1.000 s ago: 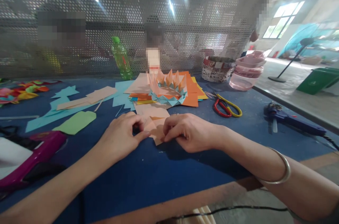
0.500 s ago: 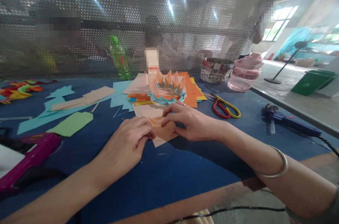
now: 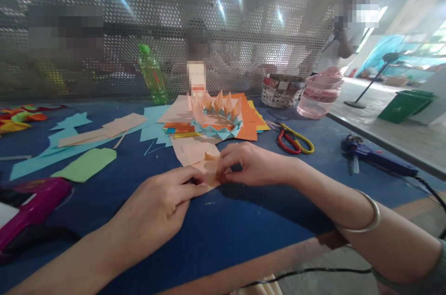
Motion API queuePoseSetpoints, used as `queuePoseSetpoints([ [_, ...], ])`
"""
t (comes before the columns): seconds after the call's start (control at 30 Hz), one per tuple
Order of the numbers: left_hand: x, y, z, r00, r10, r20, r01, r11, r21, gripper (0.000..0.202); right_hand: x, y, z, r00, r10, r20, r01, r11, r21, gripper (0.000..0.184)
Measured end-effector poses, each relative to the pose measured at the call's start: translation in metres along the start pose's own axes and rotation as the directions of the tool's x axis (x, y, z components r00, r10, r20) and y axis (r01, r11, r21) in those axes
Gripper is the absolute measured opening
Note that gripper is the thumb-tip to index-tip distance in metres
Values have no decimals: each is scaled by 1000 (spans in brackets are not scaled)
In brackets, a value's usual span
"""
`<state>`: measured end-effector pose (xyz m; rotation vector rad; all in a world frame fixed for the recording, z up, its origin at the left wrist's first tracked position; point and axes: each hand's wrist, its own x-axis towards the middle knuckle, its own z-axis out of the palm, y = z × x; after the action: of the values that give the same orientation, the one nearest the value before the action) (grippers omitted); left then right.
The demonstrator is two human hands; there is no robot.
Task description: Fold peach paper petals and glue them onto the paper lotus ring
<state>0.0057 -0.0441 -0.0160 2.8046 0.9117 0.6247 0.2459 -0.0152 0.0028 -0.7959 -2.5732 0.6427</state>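
Pinches a small folded peach paper (image 3: 210,175) between both hands, low over the blue tabletop (image 3: 216,234), with thumb and fingers of the left hand (image 3: 163,197) closed on the near left edge and bunched fingertips of the right hand (image 3: 252,162) closed on the right side. Has a little flap (image 3: 209,157) standing up at its far edge, near the right fingers. Cannot tell the reach of either thumb beneath. Has a flat peach sheet (image 3: 191,146) just beyond, and past that a ring of pointed peach and blue folds (image 3: 223,134) resting on a stack of coloured paper (image 3: 249,121). Wears a silver bangle (image 3: 375,218) on the right forearm. Has red-and-yellow-handled scissors (image 3: 288,142) near the right hand and, farther right, a dark blue glue gun (image 3: 383,159) with a black cord (image 3: 429,190). Has a green paper piece (image 3: 87,165) and a magenta object (image 3: 45,201) to the left, with pale blue and peach strips (image 3: 83,138) beyond. Faces a perforated metal screen (image 3: 240,58), with a green bottle (image 3: 152,76), a woven basket (image 3: 281,93) and a clear pink container (image 3: 318,96) standing before it
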Motion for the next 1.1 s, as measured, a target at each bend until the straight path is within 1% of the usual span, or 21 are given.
queuePoseSetpoints([
  [0.1,2,1,-1,1000,-7,25,8,1000,-20,43,2,5,3,996,87,-11,-87,996,30,11],
  [0.2,3,3,-2,1000,-4,25,5,1000,-24,43,5,9,11,982,172,-81,-167,983,70,7],
  [0.33,4,5,-2,1000,-11,24,12,1000,-8,43,8,8,22,948,274,-162,-265,962,71,18],
  [0.43,3,5,-2,999,-17,27,18,1000,-1,44,9,5,28,927,311,-208,-309,950,45,17],
  [0.57,3,5,-1,999,-9,31,9,1000,4,44,9,3,31,910,342,-234,-340,939,50,14],
  [0.87,2,5,-3,1000,6,27,-6,1000,21,45,11,0,30,900,363,-241,-360,931,59,17],
  [1.1,2,4,-2,999,14,34,-15,1000,23,44,11,4,33,898,368,-242,-361,930,73,17],
])
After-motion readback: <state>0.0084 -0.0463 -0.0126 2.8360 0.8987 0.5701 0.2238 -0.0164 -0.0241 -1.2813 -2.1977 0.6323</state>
